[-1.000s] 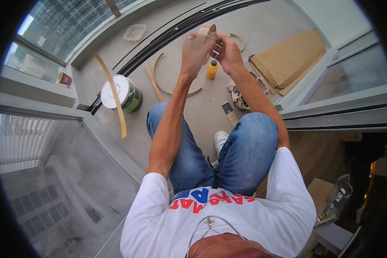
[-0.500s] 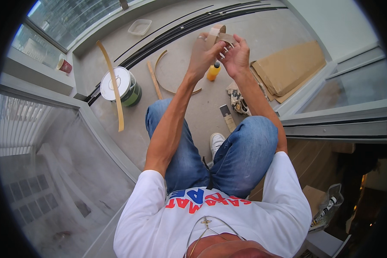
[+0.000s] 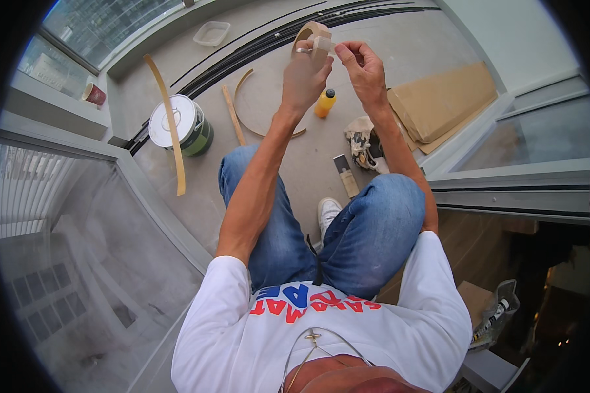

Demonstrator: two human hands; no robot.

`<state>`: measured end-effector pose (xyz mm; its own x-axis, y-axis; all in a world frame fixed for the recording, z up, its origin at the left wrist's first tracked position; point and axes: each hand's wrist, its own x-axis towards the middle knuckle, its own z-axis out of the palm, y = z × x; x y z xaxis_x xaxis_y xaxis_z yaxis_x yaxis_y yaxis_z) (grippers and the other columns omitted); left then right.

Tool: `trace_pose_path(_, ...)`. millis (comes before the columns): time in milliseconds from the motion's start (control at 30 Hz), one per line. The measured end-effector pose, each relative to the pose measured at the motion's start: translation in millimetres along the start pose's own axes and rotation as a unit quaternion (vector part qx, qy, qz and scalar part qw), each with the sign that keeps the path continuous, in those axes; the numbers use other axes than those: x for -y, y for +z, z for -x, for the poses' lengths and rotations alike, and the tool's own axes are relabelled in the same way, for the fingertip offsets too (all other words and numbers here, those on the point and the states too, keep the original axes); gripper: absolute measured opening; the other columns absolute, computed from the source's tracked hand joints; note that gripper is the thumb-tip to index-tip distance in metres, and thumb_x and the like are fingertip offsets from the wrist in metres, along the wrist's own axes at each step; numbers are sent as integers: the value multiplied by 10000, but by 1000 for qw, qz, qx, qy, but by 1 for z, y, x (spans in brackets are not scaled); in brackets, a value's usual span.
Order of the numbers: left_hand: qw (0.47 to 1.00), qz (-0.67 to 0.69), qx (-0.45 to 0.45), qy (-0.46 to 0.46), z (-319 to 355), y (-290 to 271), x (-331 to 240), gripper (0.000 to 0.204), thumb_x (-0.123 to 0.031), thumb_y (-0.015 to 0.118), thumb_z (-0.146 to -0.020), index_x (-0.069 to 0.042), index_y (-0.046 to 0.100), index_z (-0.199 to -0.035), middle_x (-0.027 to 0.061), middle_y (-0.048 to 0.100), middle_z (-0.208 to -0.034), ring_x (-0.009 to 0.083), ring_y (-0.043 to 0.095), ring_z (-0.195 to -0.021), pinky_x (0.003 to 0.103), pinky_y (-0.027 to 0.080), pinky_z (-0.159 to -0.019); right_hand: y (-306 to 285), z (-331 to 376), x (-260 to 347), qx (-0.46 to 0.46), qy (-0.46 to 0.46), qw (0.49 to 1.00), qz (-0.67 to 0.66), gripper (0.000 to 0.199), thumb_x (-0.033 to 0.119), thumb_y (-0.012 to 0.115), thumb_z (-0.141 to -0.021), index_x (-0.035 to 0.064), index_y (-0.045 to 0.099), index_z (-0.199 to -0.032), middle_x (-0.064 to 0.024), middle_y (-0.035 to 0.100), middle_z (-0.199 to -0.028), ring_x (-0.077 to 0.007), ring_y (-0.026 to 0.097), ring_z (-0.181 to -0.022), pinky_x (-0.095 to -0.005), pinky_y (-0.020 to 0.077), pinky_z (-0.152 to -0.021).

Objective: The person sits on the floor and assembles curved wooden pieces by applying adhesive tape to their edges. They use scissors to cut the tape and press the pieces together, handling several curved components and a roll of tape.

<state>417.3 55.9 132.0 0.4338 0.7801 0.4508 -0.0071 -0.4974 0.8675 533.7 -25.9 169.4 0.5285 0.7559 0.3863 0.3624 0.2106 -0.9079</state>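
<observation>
My left hand [image 3: 301, 80] is closed around a beige coiled band [image 3: 313, 29], raised above the floor ahead of me. Opposite it, my right hand [image 3: 366, 71] pinches the end of a short, pale translucent strip [image 3: 326, 44] that looks like tape. That strip runs from the coil's side to my right fingertips. Part of the coil is hidden behind my left fingers. On the floor just beyond my knees stands an orange bottle [image 3: 324, 105] with a dark cap.
A lidded bucket [image 3: 172, 124] carries a curved tan strip [image 3: 174, 137] across its top. Near it lie a wooden stick [image 3: 233, 114] and another bent strip [image 3: 242, 98]. To the right are a scraper [image 3: 345, 175], a patterned cloth item [image 3: 362, 141] and flat cardboard [image 3: 446, 105]. Black strips [image 3: 262, 56] lie beyond.
My hands have moved apart, the right one drawing rightward with the translucent strip stretched between. The coil in my left hand has shifted slightly left and away from me.
</observation>
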Motion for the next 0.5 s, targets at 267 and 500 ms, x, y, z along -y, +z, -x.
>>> trace_pose_path(267, 993, -99, 2, 66, 3, 3, 2, 354, -206, 694, -908, -22, 527, -1161, 229, 704, -817, 406, 709, -762, 451, 543, -637, -3, 1, -12, 31, 66, 997, -36, 315, 293, 728, -922, -2, 726, -1034, -38, 705, -940, -113, 598, -853, -272, 482, -767)
trace_pose_path(500, 982, -176, 25, 61, 5, 3, -3, 304, -180, 676, -923, -16, 524, -1129, 216, 698, -749, 399, 706, -711, 459, 540, -602, -3, 3, -4, -23, 1, 982, 185, 291, 292, 731, -889, 2, 716, -894, -110, 728, -883, -218, 672, -795, -328, 510, -723)
